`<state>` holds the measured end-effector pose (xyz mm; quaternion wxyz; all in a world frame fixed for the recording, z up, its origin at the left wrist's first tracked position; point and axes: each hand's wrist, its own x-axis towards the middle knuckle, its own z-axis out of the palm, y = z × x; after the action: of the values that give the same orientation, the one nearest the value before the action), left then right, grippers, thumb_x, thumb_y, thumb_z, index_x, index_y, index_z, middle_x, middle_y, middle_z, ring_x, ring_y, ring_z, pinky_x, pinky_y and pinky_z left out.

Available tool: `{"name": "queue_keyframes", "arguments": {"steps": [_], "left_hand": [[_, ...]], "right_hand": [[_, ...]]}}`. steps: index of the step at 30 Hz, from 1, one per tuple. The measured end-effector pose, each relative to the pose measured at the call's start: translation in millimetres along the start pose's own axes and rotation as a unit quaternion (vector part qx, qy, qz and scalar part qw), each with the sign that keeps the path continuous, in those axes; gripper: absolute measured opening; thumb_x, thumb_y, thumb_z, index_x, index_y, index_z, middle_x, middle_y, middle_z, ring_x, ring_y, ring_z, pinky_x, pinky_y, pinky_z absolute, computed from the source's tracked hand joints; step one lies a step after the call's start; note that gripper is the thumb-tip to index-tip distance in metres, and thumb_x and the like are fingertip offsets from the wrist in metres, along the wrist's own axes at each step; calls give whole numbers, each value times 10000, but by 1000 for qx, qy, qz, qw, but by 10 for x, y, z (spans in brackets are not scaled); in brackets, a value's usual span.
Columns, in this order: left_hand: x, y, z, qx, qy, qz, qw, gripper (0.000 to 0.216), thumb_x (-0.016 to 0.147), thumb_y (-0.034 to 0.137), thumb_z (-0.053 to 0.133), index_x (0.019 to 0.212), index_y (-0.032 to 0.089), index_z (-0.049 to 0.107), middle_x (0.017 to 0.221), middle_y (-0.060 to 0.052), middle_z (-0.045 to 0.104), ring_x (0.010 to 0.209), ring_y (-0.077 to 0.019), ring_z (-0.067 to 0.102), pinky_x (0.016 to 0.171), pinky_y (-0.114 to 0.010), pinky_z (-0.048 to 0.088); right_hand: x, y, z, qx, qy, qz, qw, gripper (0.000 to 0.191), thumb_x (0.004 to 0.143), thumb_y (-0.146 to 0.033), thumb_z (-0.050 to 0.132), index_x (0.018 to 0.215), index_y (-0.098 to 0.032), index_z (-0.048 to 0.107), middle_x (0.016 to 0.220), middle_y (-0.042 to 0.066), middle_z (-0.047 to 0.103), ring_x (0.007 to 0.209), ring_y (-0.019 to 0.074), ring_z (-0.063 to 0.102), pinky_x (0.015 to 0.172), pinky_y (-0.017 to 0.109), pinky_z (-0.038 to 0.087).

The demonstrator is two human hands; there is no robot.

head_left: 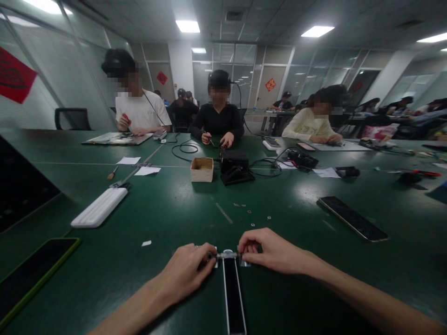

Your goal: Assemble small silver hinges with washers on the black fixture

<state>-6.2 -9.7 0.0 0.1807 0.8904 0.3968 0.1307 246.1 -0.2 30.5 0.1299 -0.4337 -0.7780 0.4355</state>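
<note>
Close in front of me, a long narrow black strip with white edges point(233, 298) lies on the green table. Across its far end runs a small metal rod-like piece point(227, 255), too small to make out fully. My left hand point(191, 266) pinches its left end, where a dark round tip shows between thumb and forefinger. At the right end, the curled fingers of my right hand point(263, 249) close on it, though the fingertips partly hide the contact. A clear plastic scrap point(246, 264) shows under the right fingers.
Several tiny clear rings point(268, 217) lie beyond my hands. A white power bank point(100, 208) and green-edged phone point(35, 279) are left; another phone point(352, 217) is right. Farther off stand a small cardboard box point(201, 170) and a black device point(234, 164). Co-workers sit opposite.
</note>
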Motion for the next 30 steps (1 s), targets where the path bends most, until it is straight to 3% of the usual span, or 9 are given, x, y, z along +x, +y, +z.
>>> {"name": "queue_keyframes", "arguments": {"steps": [6, 12, 14, 16, 19, 21, 24, 30], "left_hand": [[2, -2, 13, 12, -1, -3, 1000, 188, 902, 194, 451, 1014, 190, 602, 649, 7, 622, 608, -173, 576, 589, -266, 422], [-11, -12, 33, 20, 11, 2, 1000, 190, 910, 220, 433, 998, 192, 599, 664, -4, 631, 608, -174, 579, 584, -264, 418], [-16, -2, 25, 17, 12, -2, 1000, 195, 903, 226, 436, 999, 192, 602, 659, -1, 627, 604, -168, 576, 585, -258, 420], [-21, 13, 12, 13, 13, -5, 1000, 205, 895, 230, 437, 1001, 190, 609, 648, 1, 617, 599, -166, 573, 586, -259, 422], [-27, 33, -5, 1, 15, -10, 1000, 224, 891, 243, 435, 1010, 187, 616, 644, -2, 611, 595, -170, 572, 582, -266, 419], [-32, 39, -9, -5, 19, -13, 1000, 229, 892, 249, 434, 1016, 184, 615, 650, -3, 614, 594, -170, 574, 579, -269, 416], [-39, 35, -5, -10, 29, -13, 999, 226, 895, 254, 431, 1014, 179, 609, 648, -1, 614, 589, -169, 576, 582, -272, 416], [-46, -5, 19, -11, 61, -1, 998, 204, 903, 254, 430, 998, 179, 594, 638, 3, 607, 580, -166, 581, 588, -276, 432]], "right_hand": [[2, -86, 73, -16, 27, 13, 999, 125, 849, -219, 605, 944, -152, 649, 818, 15, 631, 679, 116, 565, 601, 223, 465], [11, -121, 33, -88, 32, -26, 995, 157, 820, -194, 629, 973, -164, 650, 886, 26, 642, 761, 134, 581, 682, 246, 471], [32, -49, -63, -84, 27, -31, 996, 181, 816, -245, 649, 981, -170, 644, 879, 18, 638, 750, 134, 578, 670, 248, 475], [72, 87, -178, -93, 63, -25, 993, 186, 844, -292, 622, 983, -169, 637, 879, 19, 632, 742, 136, 574, 669, 261, 482], [150, 360, -309, -163, 156, -15, 974, 222, 913, -264, 514, 1087, -164, 612, 1039, 64, 610, 908, 171, 573, 816, 334, 481], [191, 514, -346, -214, 178, -10, 960, 291, 937, -257, 466, 1189, -164, 579, 1160, 93, 560, 1041, 200, 533, 912, 385, 447], [210, 595, -351, -265, 169, -8, 949, 330, 950, -268, 435, 1225, -151, 574, 1186, 113, 536, 1069, 218, 508, 933, 407, 437], [157, 456, -388, -294, 137, 17, 946, 254, 944, -232, 435, 1037, -122, 645, 1040, 114, 595, 968, 225, 536, 858, 402, 469]]}}
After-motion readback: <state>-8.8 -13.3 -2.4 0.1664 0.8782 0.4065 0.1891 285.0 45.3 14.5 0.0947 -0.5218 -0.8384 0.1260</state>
